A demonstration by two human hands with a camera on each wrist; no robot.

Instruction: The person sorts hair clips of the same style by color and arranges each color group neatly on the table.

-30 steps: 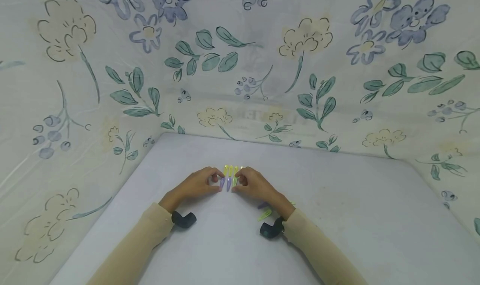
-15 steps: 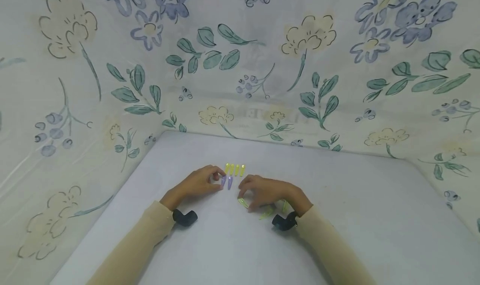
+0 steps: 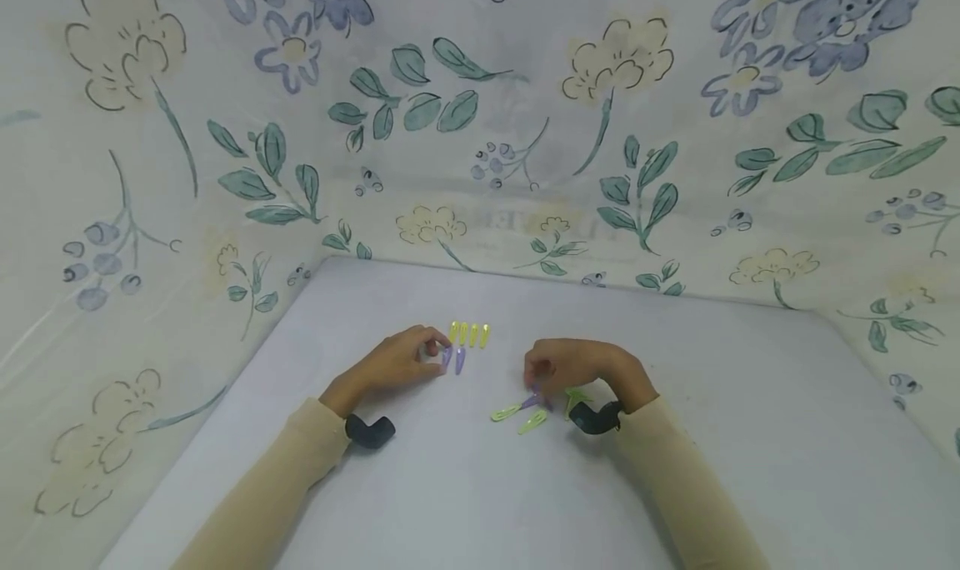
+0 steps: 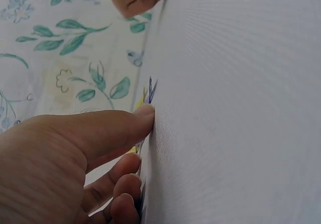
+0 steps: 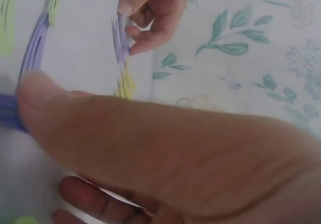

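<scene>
In the head view several yellow snap hair clips (image 3: 474, 335) stand side by side in a row. Below them are two purple hair clips, the left one (image 3: 447, 357) pinched at its ends between thumb and finger of my left hand (image 3: 401, 360), the other (image 3: 461, 360) just beside it. My right hand (image 3: 572, 365) reaches down into a loose group of clips, its thumb and curled fingers on a purple hair clip (image 5: 35, 50). Around it lie light green hair clips (image 3: 533, 422), one (image 3: 506, 413) end to end with the purple clip.
All the clips lie on a white table (image 3: 435, 487). Flower-printed sheeting (image 3: 510, 203) rises along the table's back and left edges. A black wrist device (image 3: 371, 431) sits at the left cuff, another (image 3: 596, 417) at the right, overlapping a green clip (image 3: 576, 397).
My right hand has left the row, putting a green clip down beside the loose group, then shifted right onto a purple clip. My left hand stays at its purple clip.
</scene>
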